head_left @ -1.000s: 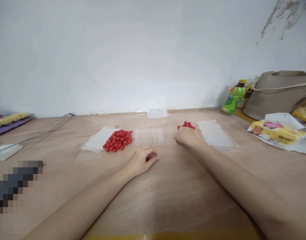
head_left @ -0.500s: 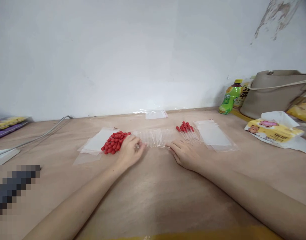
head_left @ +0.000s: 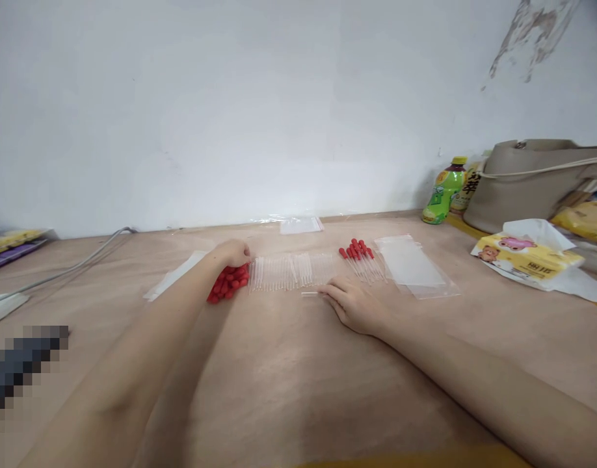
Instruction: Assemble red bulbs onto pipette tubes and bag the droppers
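Observation:
My right hand (head_left: 353, 304) rests on the table with its fingers closed on a thin clear dropper tube (head_left: 309, 294), which sticks out to the left. Over the far side of a pile of red rubber bulbs (head_left: 229, 285) is my left hand (head_left: 234, 252), its fingers curled together; what they hold, if anything, is hidden. Between the hands and a little farther off, a row of clear dropper tubes (head_left: 279, 272) lies side by side. Several droppers with red bulbs fitted (head_left: 361, 253) lie fanned out beyond my right hand.
Clear plastic bags lie at the right (head_left: 410, 263) and partly under my left forearm (head_left: 176, 276). A small bag (head_left: 301, 225) is by the wall. At the right stand a green bottle (head_left: 445, 194), a tissue pack (head_left: 525, 257) and a grey bag (head_left: 527, 185). A cable (head_left: 84, 263) crosses the left.
My left hand has moved up and left from beside the tubes to the far side of the red bulbs. My right hand keeps the tube, slightly nearer and clear of the row.

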A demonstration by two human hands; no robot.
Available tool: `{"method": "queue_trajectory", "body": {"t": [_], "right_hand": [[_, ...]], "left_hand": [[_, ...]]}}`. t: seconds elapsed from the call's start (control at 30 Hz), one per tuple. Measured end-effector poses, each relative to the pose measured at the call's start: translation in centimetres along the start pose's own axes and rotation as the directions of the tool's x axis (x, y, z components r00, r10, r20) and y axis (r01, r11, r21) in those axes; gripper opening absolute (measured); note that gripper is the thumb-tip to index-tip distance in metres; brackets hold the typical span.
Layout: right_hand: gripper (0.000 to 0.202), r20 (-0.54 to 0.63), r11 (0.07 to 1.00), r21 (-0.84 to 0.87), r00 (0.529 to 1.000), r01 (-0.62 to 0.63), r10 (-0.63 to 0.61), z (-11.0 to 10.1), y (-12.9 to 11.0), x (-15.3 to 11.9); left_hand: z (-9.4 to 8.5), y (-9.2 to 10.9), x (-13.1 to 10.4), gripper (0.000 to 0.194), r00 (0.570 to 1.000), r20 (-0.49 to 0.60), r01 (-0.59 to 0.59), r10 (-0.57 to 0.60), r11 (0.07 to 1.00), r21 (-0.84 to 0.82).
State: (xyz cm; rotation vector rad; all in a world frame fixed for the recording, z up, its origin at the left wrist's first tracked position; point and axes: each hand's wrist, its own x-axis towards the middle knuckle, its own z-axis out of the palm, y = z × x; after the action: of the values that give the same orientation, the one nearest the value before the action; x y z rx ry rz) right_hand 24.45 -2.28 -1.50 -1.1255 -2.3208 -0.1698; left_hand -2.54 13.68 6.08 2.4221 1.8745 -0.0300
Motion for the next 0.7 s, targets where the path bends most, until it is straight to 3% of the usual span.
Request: {"method": "queue_trajectory", "body": {"t": [0.13, 0.37, 0.7], "right_hand": [[0.03, 0.028, 1.0, -0.003, 0.999, 0.019, -0.019, 0.1, 0.0, 0.0], [0.03, 0.028, 1.0, 0.001, 0.999, 0.026, -0.026, 0.0, 0.0, 0.1], [0.029, 0.004, 0.999, -0.035, 1.0, 0.026, -0.025, -0.1, -0.1, 0.1]], "left_hand": [[0.4, -0.4, 0.5, 0.012, 1.0, 0.004, 0.019, -0.019, 0.999, -0.031], [0.5, -1.4, -0.3, 0.016, 0.988, -0.147, 0.018, -0.038, 0.991, -0.134], [1.3, -2.2, -1.1, 0.022, 0.959, -0.275, -0.024, -0.07, 0.945, -0.325]]}}
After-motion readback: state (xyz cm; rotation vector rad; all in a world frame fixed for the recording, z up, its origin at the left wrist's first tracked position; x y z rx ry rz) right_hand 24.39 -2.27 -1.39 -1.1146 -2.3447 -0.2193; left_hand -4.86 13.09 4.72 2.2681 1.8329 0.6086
